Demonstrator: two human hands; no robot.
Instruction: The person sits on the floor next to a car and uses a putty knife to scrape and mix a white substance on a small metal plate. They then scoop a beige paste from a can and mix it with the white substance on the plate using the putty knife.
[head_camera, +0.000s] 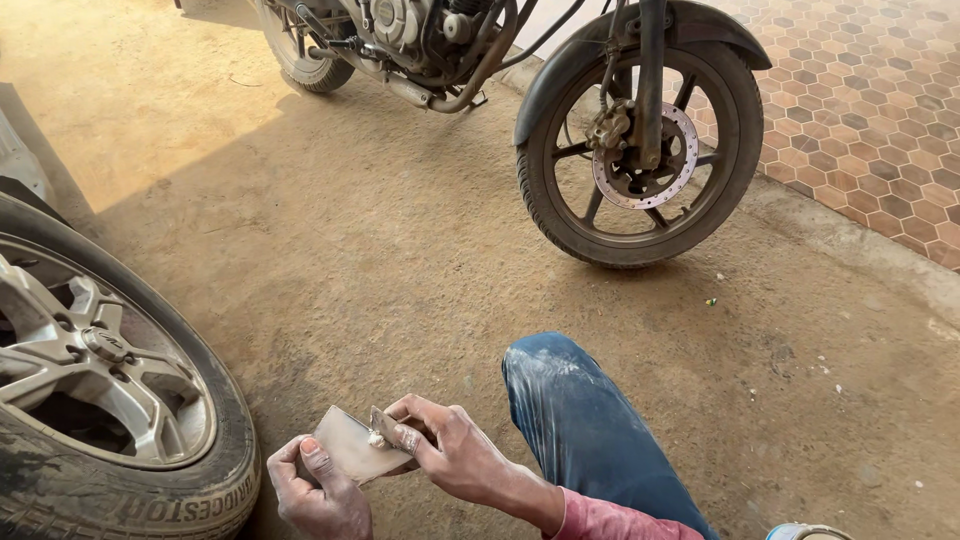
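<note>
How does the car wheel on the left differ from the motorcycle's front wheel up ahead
The car wheel with the silver alloy rim is wide and thick-tyred; the motorcycle's black-spoked front wheel is narrow and thin-tyred. The car wheel shows broad silver spokes and lug nuts, while the motorcycle wheel carries a drilled metal brake disc and sits under a dark mudguard. The car wheel is cut off by the frame; the motorcycle wheel shows whole. Both stand upright on the dusty ground.

An open-air roadside repair yard: beyond the right hand (455, 455) a parked motorcycle (520, 90) stands on bare dirt ground (350, 230), a car wheel (100, 390) sits just left of the left hand (315, 490), and hexagonal paving (870, 110) borders the far right.
</note>
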